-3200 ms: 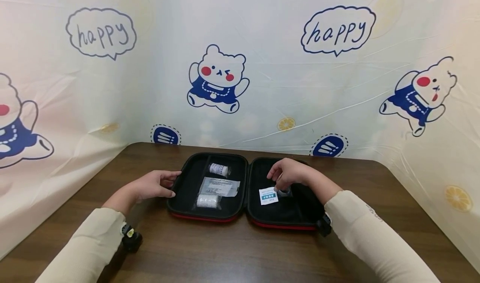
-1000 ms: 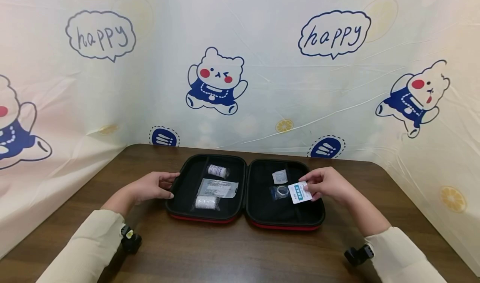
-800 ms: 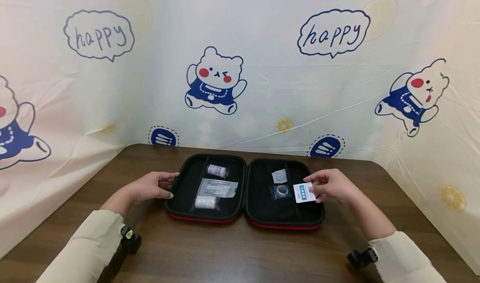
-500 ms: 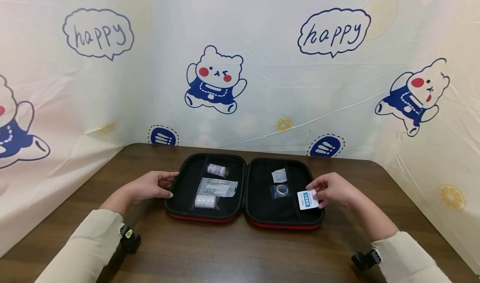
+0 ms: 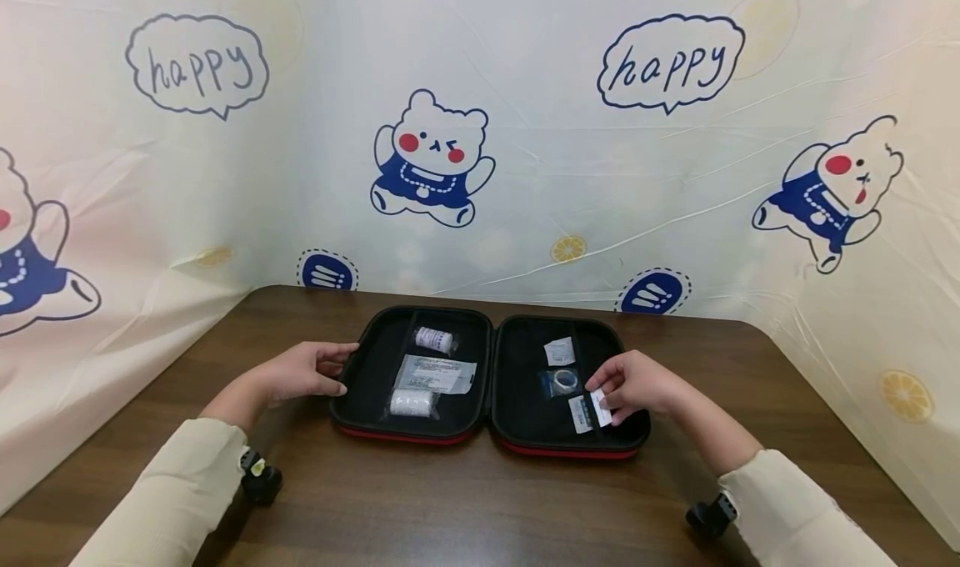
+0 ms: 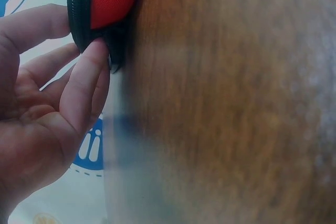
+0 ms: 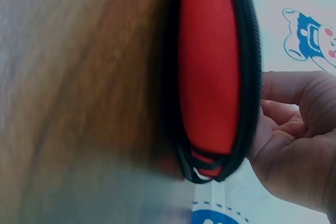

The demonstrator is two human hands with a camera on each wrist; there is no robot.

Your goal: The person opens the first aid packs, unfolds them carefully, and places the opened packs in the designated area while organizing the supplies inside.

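A black-lined first-aid case [image 5: 517,444] with a red shell lies unfolded on the table. My left hand [image 5: 303,371] holds its left edge, and in the left wrist view the thumb and fingers sit at the zipped rim. Over the right half, my right hand [image 5: 637,383] pinches a small white-and-teal sachet [image 5: 580,415]. A dark strap crosses the sachet, with white showing on both sides of it. Above it lie a bagged tape roll [image 5: 562,383] and a small white packet [image 5: 558,352]. The red shell [image 7: 210,66] hides the right fingertips in the right wrist view.
The left half holds a bandage roll [image 5: 435,339], a flat printed pouch [image 5: 435,375] and a white wrapped roll [image 5: 412,403]. A brown wooden table [image 5: 450,509] bears the case, and a printed curtain [image 5: 525,175] hangs behind it.
My right hand lifted the sachet from beside the tape roll, carried it right towards the case's edge, then moved back left, bringing it to the strap. The left hand stays put.
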